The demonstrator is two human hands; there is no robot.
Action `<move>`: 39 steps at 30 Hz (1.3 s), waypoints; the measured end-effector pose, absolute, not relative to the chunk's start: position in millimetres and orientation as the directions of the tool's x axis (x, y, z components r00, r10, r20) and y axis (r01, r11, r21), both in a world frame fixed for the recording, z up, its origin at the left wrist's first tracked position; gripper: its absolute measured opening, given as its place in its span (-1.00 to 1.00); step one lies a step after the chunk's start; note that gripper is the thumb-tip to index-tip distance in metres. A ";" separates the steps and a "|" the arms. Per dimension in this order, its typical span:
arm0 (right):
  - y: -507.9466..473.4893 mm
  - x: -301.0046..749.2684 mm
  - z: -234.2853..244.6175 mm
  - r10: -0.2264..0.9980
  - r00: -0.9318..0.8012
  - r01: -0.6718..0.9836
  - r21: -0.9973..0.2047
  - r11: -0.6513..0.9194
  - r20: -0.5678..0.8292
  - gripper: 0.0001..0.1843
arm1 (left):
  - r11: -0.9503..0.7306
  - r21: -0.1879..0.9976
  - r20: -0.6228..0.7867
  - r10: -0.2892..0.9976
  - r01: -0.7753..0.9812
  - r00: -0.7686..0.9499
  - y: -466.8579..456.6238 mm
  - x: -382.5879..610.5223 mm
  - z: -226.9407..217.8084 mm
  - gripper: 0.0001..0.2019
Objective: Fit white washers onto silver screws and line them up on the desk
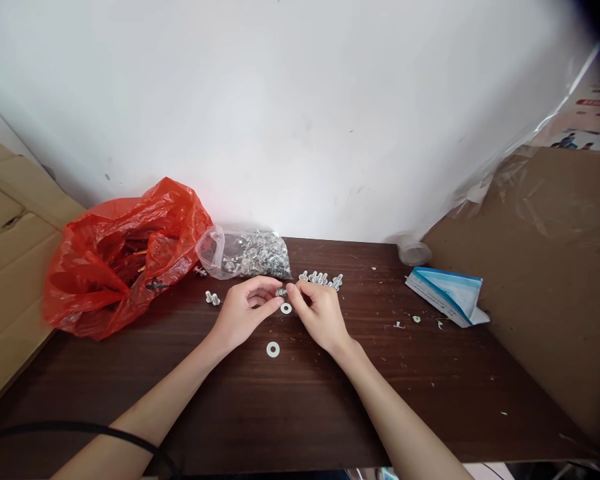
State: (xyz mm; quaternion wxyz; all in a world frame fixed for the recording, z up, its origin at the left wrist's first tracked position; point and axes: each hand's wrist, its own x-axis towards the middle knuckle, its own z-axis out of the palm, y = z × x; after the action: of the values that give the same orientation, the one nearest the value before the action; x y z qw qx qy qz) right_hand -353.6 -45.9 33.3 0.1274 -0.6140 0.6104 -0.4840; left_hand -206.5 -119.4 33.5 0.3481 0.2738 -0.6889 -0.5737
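Note:
My left hand [245, 310] and my right hand [317, 312] meet over the dark wooden table [300, 393], fingertips pinched together on one small metal bolt [281, 292]. A white washer [286, 308] lies just below the fingertips, and a second washer [273, 349] lies nearer to me between my wrists. A row of several assembled bolts [321, 279] stands just behind my right hand. Two loose bolts [212, 298] rest left of my left hand.
A clear bag of metal bolts [247, 253] lies at the back beside a crumpled red plastic bag [123, 253]. A blue-white packet [447, 293] and a small white tub [413, 252] sit at the right. Cardboard stands on both sides. A black cable [80, 430] crosses the near left.

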 end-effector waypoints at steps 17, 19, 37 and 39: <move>-47.7 -355.3 26.5 -0.916 -0.060 -0.758 -0.615 -0.216 0.397 -0.63 | 0.481 0.825 0.199 -0.738 -0.296 -0.645 -118.0 -201.3 33.6 -0.86; -48.2 -355.2 26.1 -0.920 -0.063 -0.754 -0.622 -0.210 0.386 -0.65 | 0.524 0.777 0.216 -0.743 -0.349 -0.634 -117.8 -200.8 33.5 -0.86; -44.6 -359.1 35.5 -0.814 -0.330 -0.666 -0.729 -0.159 0.479 -0.77 | 0.614 0.665 0.263 -0.726 -0.426 -0.635 -121.9 -199.5 28.3 -0.86; -44.6 -359.2 36.0 -0.794 -0.352 -0.659 -0.734 -0.166 0.495 -0.77 | 0.619 0.657 0.262 -0.722 -0.429 -0.641 -122.2 -199.4 27.7 -0.85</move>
State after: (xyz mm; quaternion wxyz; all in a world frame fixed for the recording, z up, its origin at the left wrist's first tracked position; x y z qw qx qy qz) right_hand -359.2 -44.6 36.0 0.0661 -0.5654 0.6423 -0.5132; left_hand -199.4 -122.2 27.7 0.2609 0.3342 -0.8612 -0.2804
